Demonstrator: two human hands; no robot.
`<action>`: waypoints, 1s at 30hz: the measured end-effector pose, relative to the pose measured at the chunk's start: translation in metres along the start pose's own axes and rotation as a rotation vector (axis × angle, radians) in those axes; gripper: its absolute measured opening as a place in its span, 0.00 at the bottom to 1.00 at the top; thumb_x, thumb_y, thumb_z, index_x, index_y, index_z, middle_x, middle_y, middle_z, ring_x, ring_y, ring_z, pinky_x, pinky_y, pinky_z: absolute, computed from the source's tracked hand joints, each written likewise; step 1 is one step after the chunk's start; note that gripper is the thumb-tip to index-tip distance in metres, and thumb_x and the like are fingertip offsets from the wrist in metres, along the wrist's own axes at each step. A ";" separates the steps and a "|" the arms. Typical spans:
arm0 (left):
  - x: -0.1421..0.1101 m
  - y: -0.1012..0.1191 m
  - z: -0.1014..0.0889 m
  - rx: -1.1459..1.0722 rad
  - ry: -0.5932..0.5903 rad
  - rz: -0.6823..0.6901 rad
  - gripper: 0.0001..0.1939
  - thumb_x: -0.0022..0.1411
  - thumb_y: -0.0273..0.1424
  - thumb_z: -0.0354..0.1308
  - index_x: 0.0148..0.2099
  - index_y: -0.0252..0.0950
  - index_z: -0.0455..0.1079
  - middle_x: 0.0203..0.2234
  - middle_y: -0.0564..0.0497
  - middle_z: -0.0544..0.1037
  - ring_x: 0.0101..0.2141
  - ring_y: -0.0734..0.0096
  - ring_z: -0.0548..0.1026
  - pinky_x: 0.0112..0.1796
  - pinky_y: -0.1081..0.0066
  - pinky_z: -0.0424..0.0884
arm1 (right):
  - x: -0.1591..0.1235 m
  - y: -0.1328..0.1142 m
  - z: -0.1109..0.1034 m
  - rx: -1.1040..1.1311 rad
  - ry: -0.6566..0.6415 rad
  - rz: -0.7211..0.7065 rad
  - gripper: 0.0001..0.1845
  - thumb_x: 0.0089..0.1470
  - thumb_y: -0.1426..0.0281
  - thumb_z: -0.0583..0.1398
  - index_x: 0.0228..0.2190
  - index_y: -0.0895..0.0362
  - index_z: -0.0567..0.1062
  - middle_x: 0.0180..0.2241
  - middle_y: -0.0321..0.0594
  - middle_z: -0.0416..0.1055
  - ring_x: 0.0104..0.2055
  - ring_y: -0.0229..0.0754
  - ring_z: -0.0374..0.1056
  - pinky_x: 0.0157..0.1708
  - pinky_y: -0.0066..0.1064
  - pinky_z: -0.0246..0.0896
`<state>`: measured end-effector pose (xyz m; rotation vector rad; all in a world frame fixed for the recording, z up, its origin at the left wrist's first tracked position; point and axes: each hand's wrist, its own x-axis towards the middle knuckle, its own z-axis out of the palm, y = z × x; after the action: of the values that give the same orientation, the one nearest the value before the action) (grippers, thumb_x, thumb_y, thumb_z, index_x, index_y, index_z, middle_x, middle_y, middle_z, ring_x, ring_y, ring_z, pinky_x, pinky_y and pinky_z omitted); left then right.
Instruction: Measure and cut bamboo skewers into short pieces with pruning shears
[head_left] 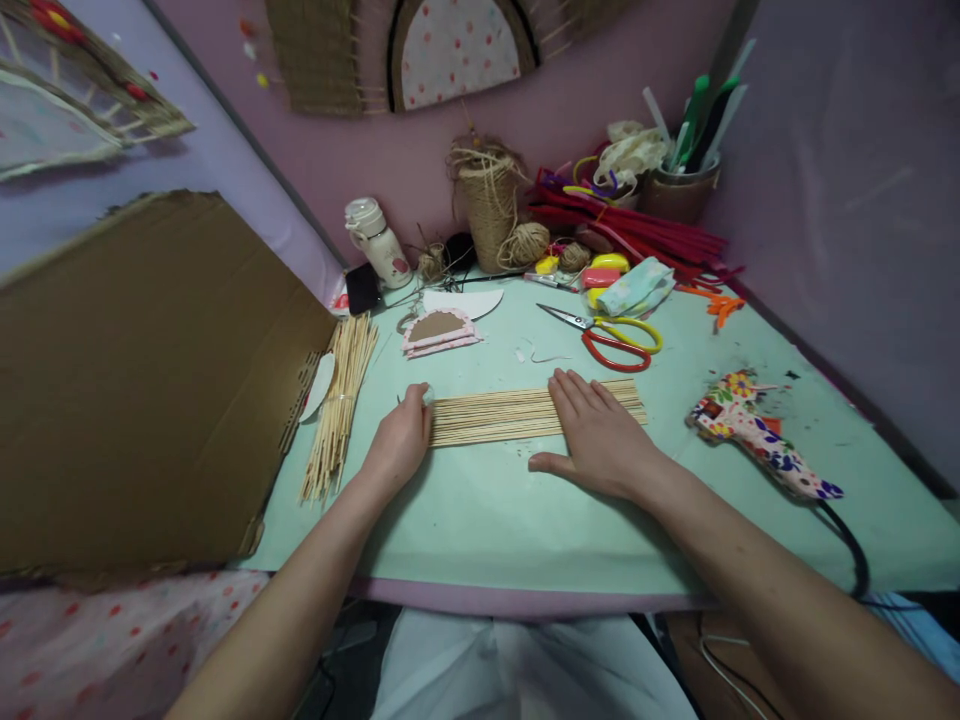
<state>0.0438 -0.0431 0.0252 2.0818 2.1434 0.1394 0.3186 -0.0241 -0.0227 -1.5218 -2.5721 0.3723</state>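
A flat row of thin wooden sticks (pixel 495 415) lies side by side across the table. At its left end is my left hand (pixel 401 440), closed, with its curled fingers against the stick ends; what they hold, if anything, is hidden. A small pale bit shows by that thumb. My right hand (pixel 600 435) lies flat over the right part of the row, fingers stretched out and thumb apart on the tabletop. Scissors (pixel 600 335) with one yellow and one red handle rest beyond this hand. A tied bundle of similar sticks (pixel 341 410) is left of my left hand.
A floral-covered glue gun (pixel 757 430) with a black cord lies right. A big cardboard sheet (pixel 150 390) stands left. Behind are a white bottle (pixel 377 243), a twine spool (pixel 487 215), red pipe cleaners (pixel 637 225), a pen cup (pixel 679 190) and a half-round cardboard piece (pixel 441 328).
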 end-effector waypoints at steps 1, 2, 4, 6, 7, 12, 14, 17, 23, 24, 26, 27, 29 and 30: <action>0.000 0.000 0.000 0.001 0.001 -0.001 0.21 0.67 0.33 0.40 0.59 0.32 0.55 0.36 0.41 0.78 0.37 0.56 0.77 0.37 0.63 0.68 | 0.000 0.000 0.000 0.001 0.002 0.002 0.62 0.47 0.33 0.45 0.66 0.68 0.44 0.68 0.56 0.42 0.70 0.56 0.34 0.67 0.48 0.30; 0.000 0.000 0.000 0.002 0.003 0.000 0.21 0.67 0.33 0.40 0.59 0.32 0.55 0.36 0.41 0.78 0.37 0.56 0.77 0.37 0.63 0.68 | 0.000 -0.001 0.000 0.001 0.003 0.003 0.62 0.46 0.33 0.45 0.66 0.68 0.44 0.68 0.56 0.42 0.70 0.56 0.34 0.67 0.48 0.30; 0.000 0.000 0.000 0.004 0.008 0.007 0.21 0.67 0.33 0.39 0.59 0.32 0.55 0.36 0.41 0.78 0.37 0.56 0.77 0.37 0.63 0.68 | 0.000 -0.002 -0.002 -0.006 -0.003 0.007 0.62 0.47 0.33 0.45 0.66 0.68 0.44 0.68 0.56 0.41 0.70 0.56 0.34 0.67 0.47 0.31; 0.000 0.000 0.000 0.004 0.011 0.014 0.21 0.67 0.33 0.39 0.59 0.32 0.55 0.35 0.41 0.78 0.37 0.56 0.76 0.37 0.63 0.68 | 0.000 -0.003 -0.004 -0.021 -0.023 0.014 0.62 0.47 0.34 0.46 0.65 0.70 0.46 0.68 0.57 0.40 0.70 0.55 0.33 0.67 0.47 0.31; 0.000 0.000 0.001 0.004 0.011 0.013 0.21 0.67 0.33 0.39 0.59 0.32 0.55 0.35 0.41 0.78 0.36 0.56 0.76 0.37 0.63 0.68 | 0.000 -0.004 -0.004 -0.028 -0.033 0.018 0.62 0.47 0.34 0.46 0.65 0.71 0.46 0.68 0.57 0.39 0.70 0.55 0.33 0.67 0.47 0.31; 0.000 -0.001 0.002 0.016 0.005 0.011 0.21 0.67 0.34 0.39 0.59 0.32 0.55 0.36 0.41 0.77 0.36 0.56 0.76 0.36 0.64 0.68 | 0.000 -0.005 -0.006 -0.018 -0.027 0.022 0.62 0.47 0.34 0.45 0.65 0.70 0.46 0.68 0.57 0.39 0.70 0.55 0.33 0.67 0.47 0.31; 0.000 0.000 0.002 0.028 0.003 0.018 0.21 0.67 0.33 0.39 0.59 0.32 0.54 0.36 0.41 0.78 0.36 0.56 0.76 0.36 0.64 0.67 | 0.000 -0.005 -0.006 -0.021 -0.024 0.018 0.62 0.47 0.34 0.45 0.65 0.70 0.46 0.68 0.57 0.39 0.70 0.55 0.33 0.67 0.46 0.31; 0.000 0.000 0.001 0.046 -0.001 0.017 0.21 0.67 0.33 0.39 0.59 0.32 0.54 0.35 0.41 0.78 0.36 0.56 0.76 0.35 0.65 0.67 | 0.000 -0.005 -0.006 -0.034 -0.033 0.018 0.62 0.48 0.34 0.44 0.65 0.71 0.46 0.68 0.57 0.38 0.70 0.55 0.33 0.67 0.46 0.31; 0.001 -0.002 0.004 0.038 0.009 0.026 0.20 0.67 0.33 0.39 0.58 0.33 0.55 0.35 0.42 0.78 0.34 0.57 0.77 0.35 0.65 0.67 | 0.000 -0.005 -0.007 -0.039 -0.039 0.026 0.62 0.48 0.34 0.46 0.65 0.72 0.47 0.68 0.58 0.38 0.70 0.55 0.33 0.67 0.47 0.31; 0.002 -0.003 0.004 0.029 0.018 0.026 0.20 0.67 0.33 0.40 0.58 0.33 0.55 0.35 0.42 0.78 0.34 0.57 0.77 0.34 0.65 0.67 | 0.000 -0.005 -0.008 -0.041 -0.042 0.025 0.62 0.48 0.34 0.46 0.65 0.72 0.47 0.68 0.58 0.38 0.70 0.55 0.33 0.67 0.47 0.31; 0.002 -0.006 0.005 0.006 0.048 0.015 0.19 0.66 0.33 0.40 0.57 0.32 0.56 0.35 0.42 0.78 0.34 0.56 0.77 0.34 0.66 0.67 | 0.000 -0.006 -0.008 -0.045 -0.045 0.021 0.62 0.48 0.35 0.47 0.65 0.72 0.47 0.68 0.57 0.38 0.70 0.55 0.33 0.67 0.47 0.31; 0.002 -0.008 0.005 0.000 0.068 0.001 0.19 0.66 0.32 0.40 0.57 0.32 0.56 0.35 0.41 0.78 0.34 0.56 0.77 0.33 0.66 0.68 | 0.000 -0.006 -0.008 -0.047 -0.045 0.021 0.62 0.48 0.35 0.47 0.65 0.72 0.48 0.68 0.58 0.38 0.70 0.55 0.33 0.67 0.47 0.31; 0.000 -0.011 0.004 0.005 0.113 -0.051 0.19 0.66 0.32 0.40 0.56 0.31 0.57 0.34 0.41 0.78 0.35 0.55 0.77 0.33 0.65 0.68 | 0.000 -0.006 -0.008 -0.051 -0.041 0.023 0.62 0.48 0.35 0.47 0.64 0.72 0.48 0.68 0.58 0.38 0.70 0.55 0.33 0.67 0.47 0.32; -0.001 -0.013 0.002 0.015 0.136 -0.085 0.19 0.66 0.32 0.40 0.56 0.31 0.57 0.33 0.41 0.78 0.34 0.54 0.78 0.33 0.65 0.68 | 0.000 -0.006 -0.008 -0.052 -0.038 0.023 0.62 0.48 0.35 0.47 0.64 0.72 0.48 0.68 0.58 0.38 0.70 0.55 0.34 0.67 0.47 0.32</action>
<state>0.0312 -0.0447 0.0208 2.0398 2.3130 0.2624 0.3155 -0.0257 -0.0138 -1.5781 -2.6150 0.3433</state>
